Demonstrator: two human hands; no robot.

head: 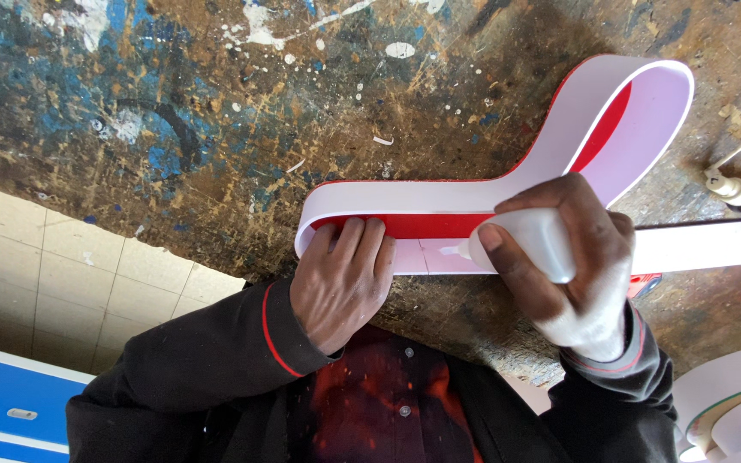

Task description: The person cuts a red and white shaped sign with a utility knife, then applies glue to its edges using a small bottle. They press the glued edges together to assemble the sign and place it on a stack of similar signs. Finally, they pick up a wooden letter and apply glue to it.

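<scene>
A curved channel piece of white plastic strip walls on a red backing lies on the paint-spattered wooden desk, right at the desk's near edge, its looped end turned away toward the far right. The person's left hand lies flat over the near wall of the piece, fingers stretched out and pressing down, gripping nothing. The right hand is wrapped tightly round a small white plastic squeeze bottle, whose nozzle touches the near wall just beside the left hand.

The piece looks light and thin-walled: stiff enough to stand on edge, yet likely to flex or pop loose if squeezed. It seems best held as it is now, pressed flat along the straight wall near the nozzle, not by the loop. The bottle looks soft and easy to squeeze.

Beyond the loop of the piece, a slim brush-like tool with a pale handle lies on the desk. A long white strip runs off past the right hand. More curved white pieces sit nearer the person, beyond the right sleeve. None of these block the hands.
</scene>
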